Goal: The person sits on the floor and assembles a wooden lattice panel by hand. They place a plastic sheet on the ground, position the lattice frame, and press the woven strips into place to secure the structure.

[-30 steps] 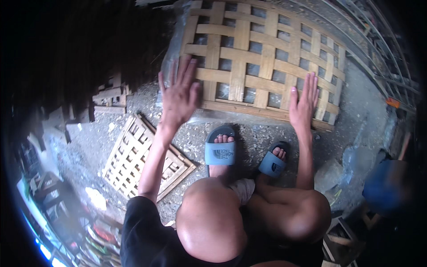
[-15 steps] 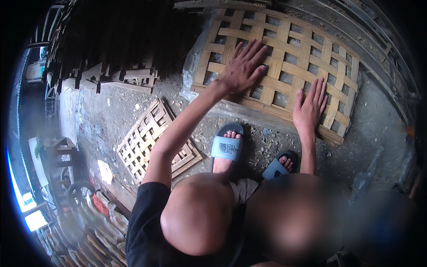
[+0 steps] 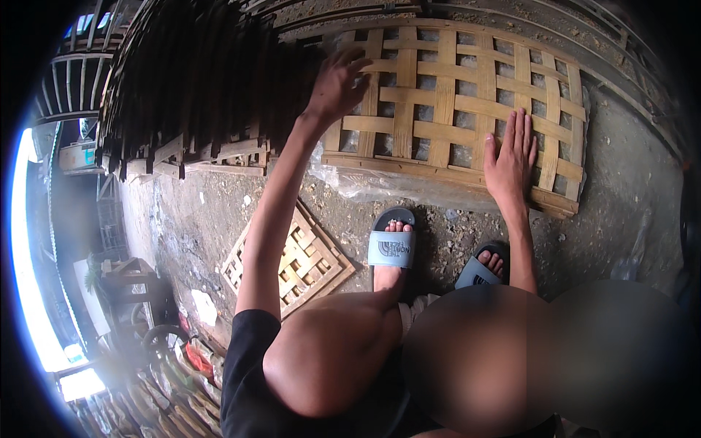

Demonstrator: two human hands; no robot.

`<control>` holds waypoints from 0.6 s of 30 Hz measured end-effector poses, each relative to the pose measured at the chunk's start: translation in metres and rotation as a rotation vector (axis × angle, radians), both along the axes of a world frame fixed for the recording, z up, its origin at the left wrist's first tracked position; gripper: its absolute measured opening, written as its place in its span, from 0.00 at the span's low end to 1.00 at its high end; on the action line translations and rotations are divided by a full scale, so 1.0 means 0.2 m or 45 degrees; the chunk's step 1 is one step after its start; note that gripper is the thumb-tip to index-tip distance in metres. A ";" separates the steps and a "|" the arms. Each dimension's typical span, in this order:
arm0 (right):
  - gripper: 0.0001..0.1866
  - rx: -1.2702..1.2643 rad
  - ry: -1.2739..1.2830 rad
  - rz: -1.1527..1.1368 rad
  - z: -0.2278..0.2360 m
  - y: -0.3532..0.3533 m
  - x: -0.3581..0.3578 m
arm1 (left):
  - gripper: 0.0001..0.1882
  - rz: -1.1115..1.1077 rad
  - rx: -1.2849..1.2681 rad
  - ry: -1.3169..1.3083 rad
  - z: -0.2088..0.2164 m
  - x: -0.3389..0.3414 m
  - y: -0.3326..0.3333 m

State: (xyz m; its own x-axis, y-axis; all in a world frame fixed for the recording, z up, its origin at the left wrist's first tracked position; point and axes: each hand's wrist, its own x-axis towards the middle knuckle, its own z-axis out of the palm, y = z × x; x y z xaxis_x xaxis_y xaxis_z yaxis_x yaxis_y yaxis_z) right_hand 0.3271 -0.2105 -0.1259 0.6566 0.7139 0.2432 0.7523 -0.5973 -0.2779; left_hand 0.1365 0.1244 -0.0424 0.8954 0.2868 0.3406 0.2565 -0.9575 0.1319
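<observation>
A large woven bamboo panel [image 3: 444,95] with square gaps lies in front of me on clear plastic sheeting [image 3: 380,184]. Flat on its right part rests my right hand [image 3: 511,164], fingers stretched out and the thumb apart. Over the panel's left end is my left hand [image 3: 336,87], slightly blurred, its fingers apart and nothing seen in them. Whether that hand touches the strips I cannot tell. Part of the panel's far left corner is lost in shadow beside a dark stack [image 3: 197,95] of thin slats.
Smaller woven panels [image 3: 315,257] lie stacked on the floor at the left, partly behind my left forearm. My sandalled feet [image 3: 393,252] stand close to the large panel's near edge. Wooden rails [image 3: 504,16] run along the far side. A wheel [image 3: 164,337] shows at the lower left.
My left hand has moved left across the large panel, from its middle-left part to its left end. My right hand stays flat on the right part. The whole view has turned slightly.
</observation>
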 end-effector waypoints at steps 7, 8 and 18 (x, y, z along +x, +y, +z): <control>0.38 -0.021 0.040 0.007 0.01 0.01 -0.04 | 0.14 -0.135 0.044 0.166 -0.05 0.20 -0.01; 0.38 -0.010 0.037 0.005 0.02 0.01 -0.03 | 0.14 -0.160 0.052 0.174 -0.06 0.21 0.02; 0.37 -0.001 0.009 -0.008 0.02 0.01 -0.02 | 0.06 -0.522 0.376 0.170 -0.12 0.24 0.09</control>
